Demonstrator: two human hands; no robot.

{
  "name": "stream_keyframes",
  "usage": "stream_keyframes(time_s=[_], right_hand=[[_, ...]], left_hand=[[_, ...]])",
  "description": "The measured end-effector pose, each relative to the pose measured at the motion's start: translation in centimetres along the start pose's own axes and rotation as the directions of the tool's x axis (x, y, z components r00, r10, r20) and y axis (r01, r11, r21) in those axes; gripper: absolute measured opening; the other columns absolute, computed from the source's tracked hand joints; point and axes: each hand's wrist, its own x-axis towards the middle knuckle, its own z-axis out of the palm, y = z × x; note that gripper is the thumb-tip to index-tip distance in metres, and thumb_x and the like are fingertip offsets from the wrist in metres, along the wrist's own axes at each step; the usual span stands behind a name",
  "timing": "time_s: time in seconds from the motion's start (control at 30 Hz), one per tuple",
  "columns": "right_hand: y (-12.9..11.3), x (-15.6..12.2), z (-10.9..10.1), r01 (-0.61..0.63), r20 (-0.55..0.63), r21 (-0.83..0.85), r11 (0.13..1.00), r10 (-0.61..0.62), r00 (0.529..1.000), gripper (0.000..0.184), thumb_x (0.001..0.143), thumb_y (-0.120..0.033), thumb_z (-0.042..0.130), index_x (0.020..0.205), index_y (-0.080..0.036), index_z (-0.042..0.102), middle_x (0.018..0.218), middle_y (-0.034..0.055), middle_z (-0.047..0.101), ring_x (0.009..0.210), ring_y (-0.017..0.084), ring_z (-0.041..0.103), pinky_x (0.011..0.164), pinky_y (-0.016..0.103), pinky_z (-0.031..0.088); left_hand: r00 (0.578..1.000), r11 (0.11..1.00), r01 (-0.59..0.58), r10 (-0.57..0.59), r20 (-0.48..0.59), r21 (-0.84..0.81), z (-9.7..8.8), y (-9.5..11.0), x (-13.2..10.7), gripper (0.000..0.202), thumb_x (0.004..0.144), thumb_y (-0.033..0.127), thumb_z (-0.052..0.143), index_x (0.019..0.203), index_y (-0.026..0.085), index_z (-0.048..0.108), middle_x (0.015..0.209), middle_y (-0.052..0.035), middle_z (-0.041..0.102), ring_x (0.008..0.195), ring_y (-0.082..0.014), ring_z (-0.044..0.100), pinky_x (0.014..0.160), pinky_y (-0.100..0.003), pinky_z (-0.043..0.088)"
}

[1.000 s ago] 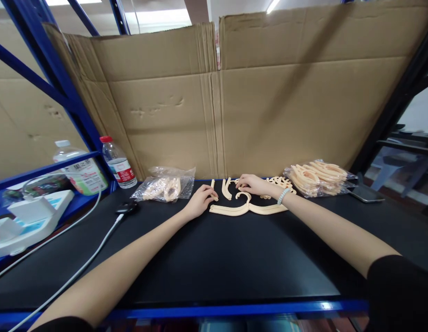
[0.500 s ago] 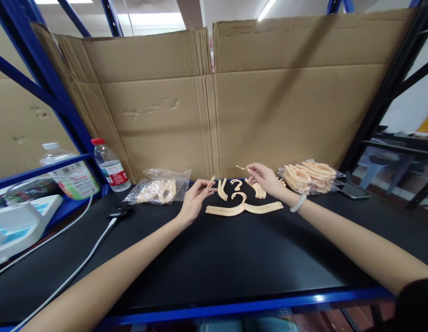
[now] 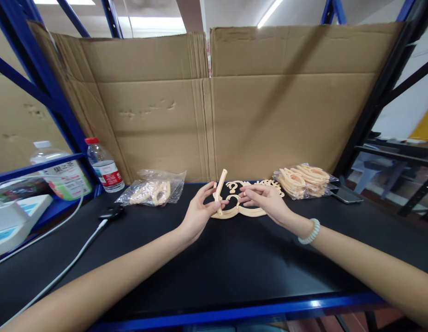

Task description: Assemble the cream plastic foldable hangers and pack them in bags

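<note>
My left hand (image 3: 200, 210) is closed around a cream plastic hanger arm (image 3: 220, 191), held nearly upright between thumb and fingers. To its right, my right hand (image 3: 267, 203) has its fingers drawn together, pointing at the left hand; whatever they may hold is hidden. Beyond both hands, an assembled cream hanger (image 3: 250, 211) lies on the black table, its hook upward and its ends partly covered by my hands. Behind it lies a loose hanger hook (image 3: 232, 186). More loose pieces (image 3: 276, 186) lie beyond my right hand, partly blocked by it.
Clear bags of cream hanger parts lie left (image 3: 155, 191) and right (image 3: 302, 180). A phone (image 3: 347, 194) is beside the right bag. At left stand a red-capped bottle (image 3: 106, 168), a black device (image 3: 111, 212) with a white cable, and a power strip (image 3: 23, 219). Cardboard (image 3: 158, 115) walls the back.
My hands have come closer together and nearer to me. The piece in my left hand now stands upright in view. The thin piece seen at my right fingertips no longer shows there.
</note>
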Motion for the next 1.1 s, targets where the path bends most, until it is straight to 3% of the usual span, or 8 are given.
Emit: stream_keyframes(time_s=[0.13, 0.23, 0.33, 0.4, 0.53, 0.83, 0.97, 1.1], right_hand=[[0.3, 0.3, 1.2, -0.08, 0.019, 0.114, 0.99, 0.078, 0.997, 0.035, 0.068, -0.042, 0.079, 0.088, -0.016, 0.069, 0.086, 0.0072, 0.073, 0.074, 0.017, 0.069, 0.076, 0.034, 0.056], [1.0, 0.1, 2.2, -0.097, 0.014, 0.247, 0.964, 0.096, 0.995, 0.035, 0.062, -0.032, 0.084, 0.083, -0.018, 0.06, 0.083, 0.0039, 0.072, 0.068, 0.013, 0.066, 0.07, 0.029, 0.054], [1.8, -0.5, 2.6, -0.102, 0.007, 0.342, 0.934, 0.106, 0.994, 0.042, 0.064, -0.028, 0.084, 0.096, -0.022, 0.057, 0.082, 0.0007, 0.071, 0.068, 0.011, 0.065, 0.073, 0.028, 0.052], [2.1, -0.9, 2.6, -0.12, 0.013, 0.336, 0.934, 0.123, 0.992, 0.043, 0.065, -0.028, 0.083, 0.1, -0.023, 0.06, 0.084, 0.0001, 0.07, 0.072, 0.011, 0.065, 0.078, 0.03, 0.052], [2.2, -1.8, 2.2, -0.152, 0.014, 0.265, 0.952, 0.154, 0.988, 0.022, 0.065, -0.029, 0.083, 0.078, -0.018, 0.069, 0.09, 0.0027, 0.068, 0.082, 0.015, 0.066, 0.082, 0.031, 0.052], [2.8, -2.2, 2.2, -0.197, 0.029, 0.186, 0.963, 0.195, 0.98, 0.021, 0.066, -0.031, 0.083, 0.077, -0.018, 0.071, 0.098, 0.0041, 0.066, 0.09, 0.016, 0.062, 0.082, 0.031, 0.051], [2.7, -2.4, 2.4, -0.258, 0.137, 0.251, 0.933, 0.23, 0.963, 0.022, 0.075, -0.037, 0.076, 0.082, -0.018, 0.067, 0.111, 0.0071, 0.065, 0.099, 0.02, 0.063, 0.086, 0.037, 0.052], [2.4, -2.6, 2.5, -0.295, 0.226, 0.261, 0.919, 0.239, 0.944, 0.021, 0.08, -0.036, 0.072, 0.085, -0.018, 0.064, 0.11, 0.0077, 0.067, 0.088, 0.018, 0.068, 0.084, 0.036, 0.053]], left_hand=[[0.998, 0.998, 0.058, -0.058, 0.024, 0.013, 0.0, -0.1, 0.0, 0.031, 0.069, 0.022, 0.075, 0.096, 0.014, 0.062, 0.092, -0.0061, 0.064, 0.09, -0.0201, 0.066, 0.088, -0.036, 0.051], [1.0, 0.996, -0.022, 0.021, 0.011, 0.09, -0.1, -0.9, -0.1, 0.025, 0.072, 0.025, 0.074, 0.089, 0.016, 0.059, 0.083, -0.0014, 0.062, 0.083, -0.0159, 0.063, 0.082, -0.031, 0.051], [0.993, 0.974, -0.12, 0.118, 0.022, 0.192, -0.3, -2.1, -0.2, 0.022, 0.075, 0.026, 0.072, 0.087, 0.017, 0.056, 0.083, -0.0002, 0.061, 0.081, -0.0152, 0.061, 0.077, -0.029, 0.05], [0.989, 0.966, -0.146, 0.14, 0.041, 0.214, -0.5, -2.6, -0.2, 0.02, 0.077, 0.027, 0.07, 0.088, 0.017, 0.056, 0.086, -0.0004, 0.061, 0.083, -0.0159, 0.061, 0.077, -0.029, 0.051], [0.99, 0.963, -0.14, 0.134, 0.046, 0.231, -0.7, -2.5, -0.6, 0.017, 0.08, 0.027, 0.068, 0.086, 0.018, 0.056, 0.085, 0.0002, 0.061, 0.083, -0.015, 0.062, 0.078, -0.028, 0.05], [0.994, 0.961, -0.101, 0.087, 0.065, 0.259, -0.4, -2.0, -0.8, 0.018, 0.079, 0.026, 0.071, 0.079, 0.016, 0.056, 0.078, 0.0012, 0.06, 0.078, -0.0139, 0.063, 0.072, -0.025, 0.05], [0.993, 0.965, -0.084, 0.061, 0.099, 0.249, -0.4, -2.3, -0.9, 0.018, 0.08, 0.025, 0.07, 0.079, 0.017, 0.055, 0.078, 0.0002, 0.061, 0.081, -0.0159, 0.064, 0.074, -0.027, 0.05], [0.99, 0.945, -0.106, 0.072, 0.119, 0.308, -0.6, -2.5, -1.0, 0.014, 0.082, 0.025, 0.068, 0.079, 0.017, 0.057, 0.078, 0.0002, 0.059, 0.077, -0.0146, 0.061, 0.07, -0.025, 0.048]])
